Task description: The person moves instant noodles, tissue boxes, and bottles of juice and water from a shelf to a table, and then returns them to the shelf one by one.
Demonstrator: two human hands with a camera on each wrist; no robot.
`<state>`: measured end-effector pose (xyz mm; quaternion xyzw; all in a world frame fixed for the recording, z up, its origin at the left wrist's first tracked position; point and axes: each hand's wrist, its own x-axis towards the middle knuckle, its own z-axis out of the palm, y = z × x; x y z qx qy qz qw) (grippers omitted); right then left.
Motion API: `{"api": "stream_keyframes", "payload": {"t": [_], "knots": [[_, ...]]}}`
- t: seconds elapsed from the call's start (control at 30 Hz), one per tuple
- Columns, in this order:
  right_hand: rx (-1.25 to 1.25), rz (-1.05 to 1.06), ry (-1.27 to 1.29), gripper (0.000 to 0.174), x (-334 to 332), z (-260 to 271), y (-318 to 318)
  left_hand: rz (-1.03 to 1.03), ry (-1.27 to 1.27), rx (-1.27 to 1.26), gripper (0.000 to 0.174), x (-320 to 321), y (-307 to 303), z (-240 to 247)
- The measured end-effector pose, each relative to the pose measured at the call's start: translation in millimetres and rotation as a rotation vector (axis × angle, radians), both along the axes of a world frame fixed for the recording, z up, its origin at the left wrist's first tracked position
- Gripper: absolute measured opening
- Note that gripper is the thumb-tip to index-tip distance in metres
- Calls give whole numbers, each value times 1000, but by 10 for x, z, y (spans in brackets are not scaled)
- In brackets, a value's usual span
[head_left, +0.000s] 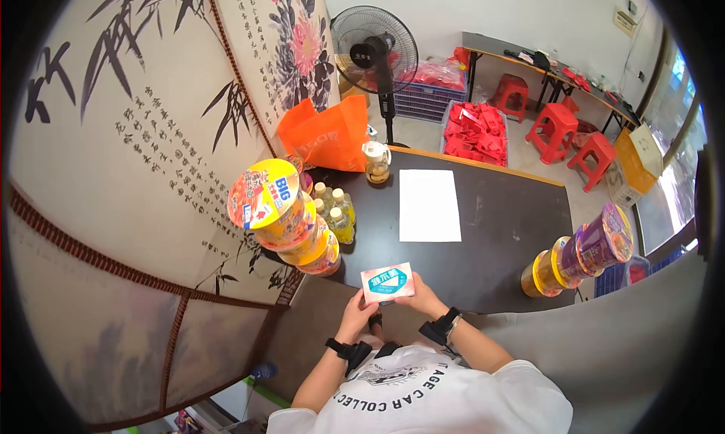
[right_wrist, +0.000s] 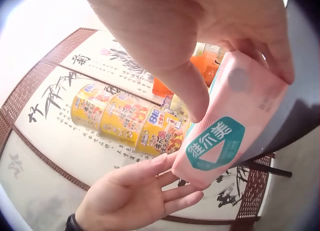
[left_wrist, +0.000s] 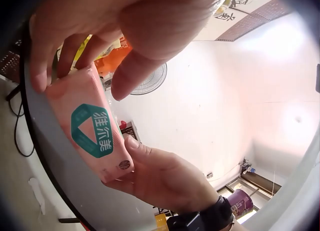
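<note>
A pink tissue pack (head_left: 388,283) with a teal logo is held up in front of the body, at the table's near edge. My right hand (head_left: 424,298) grips one end of it, the thumb against the side and the fingers beneath. My left hand (head_left: 353,318) is at the other end; in the right wrist view this left hand (right_wrist: 132,193) has its fingers fairly straight under the pack's corner. Seen from the left wrist, the left thumb (left_wrist: 131,75) stands a little off the pack's side. The pack's underside is mostly hidden.
On the dark table (head_left: 491,272) lies a white sheet (head_left: 429,206). Stacked yellow noodle tubs (head_left: 276,207), drink bottles (head_left: 338,211), an orange bag (head_left: 332,136) and a lidded jar (head_left: 377,162) stand left. More tubs (head_left: 581,253) stand right. Beyond is a fan (head_left: 374,49).
</note>
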<state>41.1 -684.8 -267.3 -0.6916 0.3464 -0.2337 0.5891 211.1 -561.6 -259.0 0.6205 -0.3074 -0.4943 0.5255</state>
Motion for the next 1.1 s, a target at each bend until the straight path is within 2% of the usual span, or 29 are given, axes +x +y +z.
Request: {"api": "stream_keyframes", "payload": {"t": [0.07,0.17,0.23,0.3,0.37,0.47,0.5,0.57,0.63,0.7,0.83,0.97,1.07,1.1], "knots": [[31,-32,141,73,34,81,-135,-13,27,15,58,58,-220,1],[41,-74,59,70,149,-116,-365,-24,25,42,56,206,-517,-55],[-71,-80,79,66,267,-111,-487,-47,25,76,56,334,-703,-140],[-2,-137,195,64,353,-68,-608,-33,50,43,56,439,-918,-314],[15,-149,212,63,481,-38,-735,-149,-76,128,57,592,-1098,-393],[121,-194,200,61,722,-30,-943,-61,-31,206,58,702,-1311,-355],[121,-193,203,61,741,-117,-1031,-42,-3,273,57,702,-1378,-291],[90,-204,166,63,824,-485,-1240,-76,-17,243,56,776,-1504,-404],[21,-246,224,66,887,-579,-1311,-30,-111,127,54,811,-1626,-561],[-38,-175,289,76,949,-517,-1348,20,-50,65,52,812,-1688,-746],[-32,-144,362,87,997,-431,-1307,43,-160,39,53,794,-1701,-1000],[-30,-141,361,87,989,-491,-1297,55,-237,39,52,810,-1635,-1035],[24,-92,278,87,928,-599,-1304,41,-267,22,50,821,-1595,-985],[78,-83,163,88,907,-650,-1297,48,-267,18,50,809,-1562,-876]]}}
